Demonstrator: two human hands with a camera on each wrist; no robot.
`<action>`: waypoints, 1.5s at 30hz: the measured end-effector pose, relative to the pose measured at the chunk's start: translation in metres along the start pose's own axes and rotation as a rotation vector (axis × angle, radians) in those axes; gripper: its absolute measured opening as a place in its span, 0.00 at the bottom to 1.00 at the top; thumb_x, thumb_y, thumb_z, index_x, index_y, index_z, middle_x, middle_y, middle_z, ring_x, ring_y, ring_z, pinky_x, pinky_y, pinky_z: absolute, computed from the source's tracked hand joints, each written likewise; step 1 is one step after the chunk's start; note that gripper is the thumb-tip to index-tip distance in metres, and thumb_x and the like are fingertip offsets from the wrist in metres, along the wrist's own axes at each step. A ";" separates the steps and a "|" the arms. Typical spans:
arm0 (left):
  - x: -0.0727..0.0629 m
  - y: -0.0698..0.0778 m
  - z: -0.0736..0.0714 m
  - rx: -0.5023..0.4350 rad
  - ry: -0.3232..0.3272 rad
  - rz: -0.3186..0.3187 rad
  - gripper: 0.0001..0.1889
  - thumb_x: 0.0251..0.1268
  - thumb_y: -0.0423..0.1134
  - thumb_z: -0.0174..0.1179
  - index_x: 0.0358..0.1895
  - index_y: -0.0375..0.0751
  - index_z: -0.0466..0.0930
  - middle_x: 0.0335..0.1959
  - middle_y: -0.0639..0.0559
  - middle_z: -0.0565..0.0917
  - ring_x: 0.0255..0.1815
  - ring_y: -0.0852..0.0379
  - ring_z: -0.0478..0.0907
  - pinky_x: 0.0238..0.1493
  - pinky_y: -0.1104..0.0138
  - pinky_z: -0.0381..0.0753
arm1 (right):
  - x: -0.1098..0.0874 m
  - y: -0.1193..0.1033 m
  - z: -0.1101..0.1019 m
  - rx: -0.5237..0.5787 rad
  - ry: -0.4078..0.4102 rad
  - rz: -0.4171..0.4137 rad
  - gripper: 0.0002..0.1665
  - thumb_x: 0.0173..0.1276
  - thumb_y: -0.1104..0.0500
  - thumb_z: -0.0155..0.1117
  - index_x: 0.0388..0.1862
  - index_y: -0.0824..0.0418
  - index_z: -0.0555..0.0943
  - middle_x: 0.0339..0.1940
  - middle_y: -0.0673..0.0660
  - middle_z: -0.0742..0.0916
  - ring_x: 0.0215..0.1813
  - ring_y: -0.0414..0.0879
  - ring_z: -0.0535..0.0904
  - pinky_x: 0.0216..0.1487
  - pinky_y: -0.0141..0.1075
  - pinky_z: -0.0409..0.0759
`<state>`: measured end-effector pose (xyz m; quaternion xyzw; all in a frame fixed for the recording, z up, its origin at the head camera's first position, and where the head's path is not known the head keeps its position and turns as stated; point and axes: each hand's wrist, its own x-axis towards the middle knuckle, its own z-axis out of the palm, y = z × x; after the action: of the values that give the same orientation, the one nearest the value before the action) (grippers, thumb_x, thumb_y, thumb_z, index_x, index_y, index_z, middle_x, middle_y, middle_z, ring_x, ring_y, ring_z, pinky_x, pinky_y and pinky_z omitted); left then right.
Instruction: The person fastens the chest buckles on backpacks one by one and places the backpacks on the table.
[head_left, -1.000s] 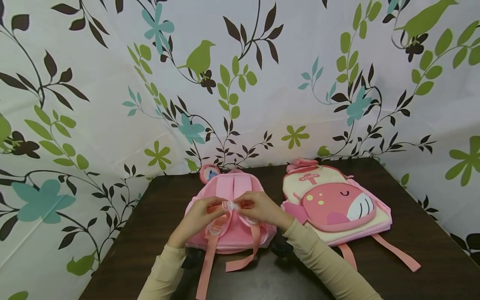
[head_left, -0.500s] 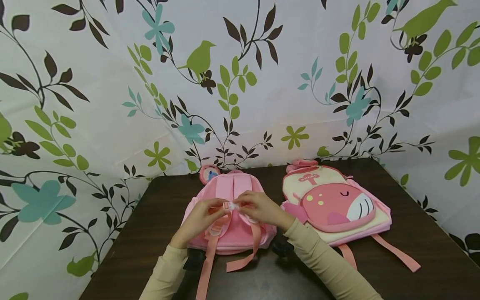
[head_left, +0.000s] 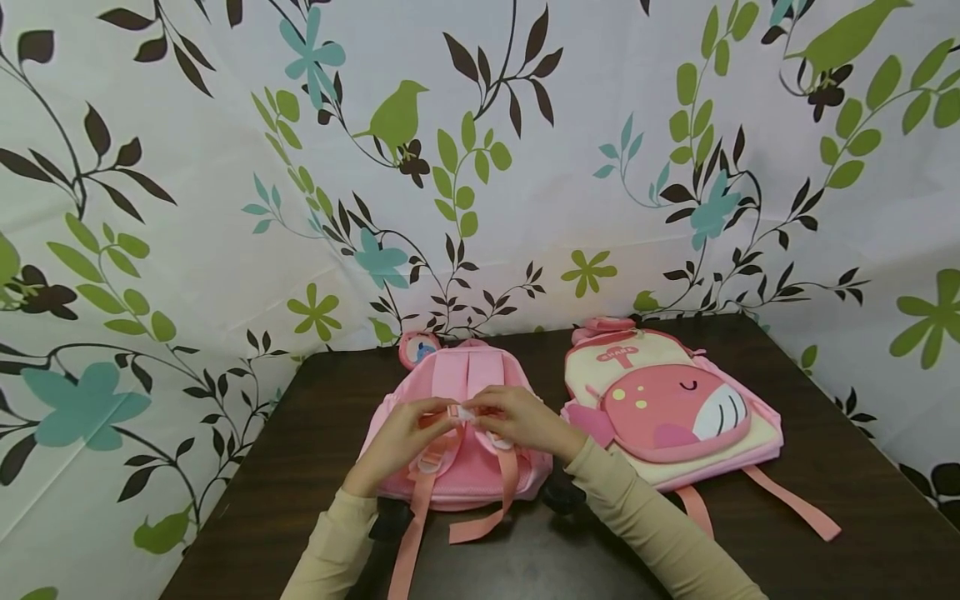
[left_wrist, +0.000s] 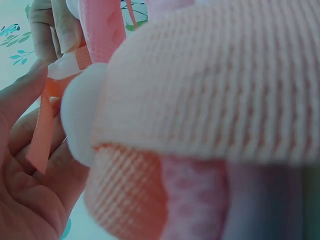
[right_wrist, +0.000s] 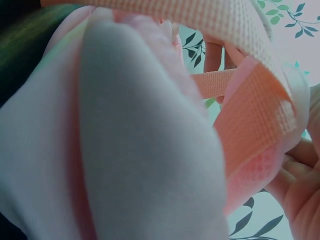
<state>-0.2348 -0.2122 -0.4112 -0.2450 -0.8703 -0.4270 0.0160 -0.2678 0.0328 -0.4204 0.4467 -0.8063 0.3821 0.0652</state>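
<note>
White strap buckle (head_left: 462, 412): over middle of pink backpack (head_left: 478, 473) | left hand (head_left: 408, 437) pinches its nine-o'clock end, right hand (head_left: 519, 419) its three-o'clock end | probably light, stiff, slick plastic on limp orange webbing (left_wrist: 84, 57); best held at the ends

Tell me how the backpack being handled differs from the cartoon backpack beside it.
The handled backpack shows its back; the cartoon backpack shows its decorated front. The handled backpack's visible side is mostly pink, the cartoon backpack's cream and darker pink. Both rest on the dark table.
</note>
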 end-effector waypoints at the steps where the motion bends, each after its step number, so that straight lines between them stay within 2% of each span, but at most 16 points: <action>1: 0.000 0.001 0.000 0.000 -0.004 -0.001 0.14 0.68 0.51 0.66 0.53 0.54 0.86 0.49 0.61 0.86 0.48 0.61 0.82 0.52 0.64 0.82 | 0.000 0.000 0.000 0.002 0.001 0.004 0.16 0.71 0.62 0.68 0.56 0.61 0.85 0.50 0.54 0.88 0.45 0.44 0.81 0.48 0.39 0.82; 5: 0.000 0.003 -0.003 0.017 -0.024 0.003 0.14 0.68 0.50 0.66 0.52 0.50 0.86 0.46 0.58 0.86 0.44 0.59 0.82 0.49 0.64 0.83 | 0.000 -0.001 0.000 0.029 0.010 0.020 0.16 0.70 0.61 0.69 0.56 0.60 0.86 0.49 0.53 0.88 0.45 0.45 0.82 0.47 0.40 0.82; 9: 0.000 0.000 -0.003 0.037 -0.059 0.009 0.13 0.68 0.49 0.66 0.50 0.47 0.86 0.43 0.58 0.86 0.43 0.57 0.81 0.50 0.60 0.83 | -0.001 -0.001 0.003 0.043 0.003 0.040 0.16 0.69 0.62 0.70 0.55 0.61 0.86 0.45 0.52 0.88 0.42 0.43 0.81 0.44 0.34 0.81; 15: -0.005 -0.013 -0.001 0.126 -0.088 0.023 0.14 0.67 0.47 0.67 0.51 0.47 0.85 0.47 0.59 0.86 0.50 0.57 0.81 0.59 0.51 0.78 | -0.001 -0.001 0.009 0.007 -0.079 0.056 0.15 0.69 0.61 0.69 0.54 0.62 0.86 0.43 0.53 0.87 0.40 0.42 0.79 0.41 0.29 0.79; 22: -0.010 -0.025 0.001 0.181 -0.103 0.091 0.14 0.68 0.46 0.67 0.52 0.46 0.84 0.49 0.56 0.85 0.50 0.55 0.80 0.57 0.52 0.80 | -0.007 0.001 0.015 -0.064 -0.154 0.047 0.15 0.72 0.59 0.66 0.55 0.61 0.86 0.45 0.52 0.88 0.41 0.39 0.77 0.46 0.30 0.78; 26: -0.013 -0.032 0.005 0.206 -0.116 0.102 0.18 0.70 0.47 0.65 0.57 0.43 0.83 0.55 0.50 0.84 0.57 0.49 0.79 0.61 0.47 0.76 | -0.015 0.002 0.015 -0.084 -0.201 0.055 0.19 0.76 0.54 0.62 0.60 0.61 0.83 0.53 0.55 0.87 0.50 0.43 0.80 0.55 0.36 0.79; 28: -0.016 -0.035 0.008 0.219 -0.135 0.089 0.20 0.71 0.47 0.63 0.61 0.42 0.81 0.60 0.46 0.82 0.64 0.44 0.75 0.67 0.43 0.69 | -0.021 0.000 0.014 -0.086 -0.238 0.074 0.24 0.77 0.50 0.60 0.64 0.62 0.81 0.60 0.57 0.84 0.59 0.48 0.79 0.62 0.43 0.77; 30: -0.018 -0.036 0.012 0.228 -0.156 0.077 0.22 0.73 0.48 0.61 0.64 0.41 0.80 0.65 0.43 0.78 0.70 0.39 0.69 0.71 0.40 0.59 | -0.028 -0.003 0.013 -0.097 -0.281 0.102 0.30 0.76 0.45 0.59 0.68 0.62 0.77 0.67 0.59 0.80 0.69 0.53 0.73 0.68 0.50 0.71; 33: -0.022 -0.035 0.015 0.246 -0.172 0.072 0.22 0.76 0.48 0.58 0.65 0.42 0.79 0.69 0.41 0.75 0.75 0.37 0.62 0.73 0.36 0.49 | -0.036 -0.006 0.014 -0.153 -0.331 0.119 0.37 0.73 0.41 0.61 0.72 0.61 0.73 0.72 0.59 0.75 0.76 0.56 0.65 0.74 0.56 0.61; 37: -0.024 -0.033 0.017 0.253 -0.163 0.064 0.21 0.77 0.48 0.56 0.65 0.42 0.80 0.70 0.41 0.74 0.75 0.37 0.61 0.73 0.36 0.48 | -0.039 -0.006 0.021 -0.224 -0.352 0.122 0.41 0.71 0.38 0.63 0.75 0.58 0.70 0.75 0.57 0.73 0.78 0.54 0.60 0.76 0.57 0.55; 45: -0.038 -0.041 0.006 0.227 -0.122 0.023 0.21 0.76 0.47 0.57 0.65 0.42 0.80 0.70 0.42 0.74 0.76 0.36 0.61 0.72 0.34 0.49 | -0.028 -0.009 0.032 -0.223 -0.334 0.065 0.39 0.71 0.40 0.64 0.74 0.58 0.71 0.74 0.58 0.74 0.78 0.55 0.61 0.76 0.54 0.57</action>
<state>-0.2179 -0.2444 -0.4539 -0.2772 -0.9095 -0.3098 -0.0042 -0.2373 0.0273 -0.4502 0.4677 -0.8572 0.2130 -0.0325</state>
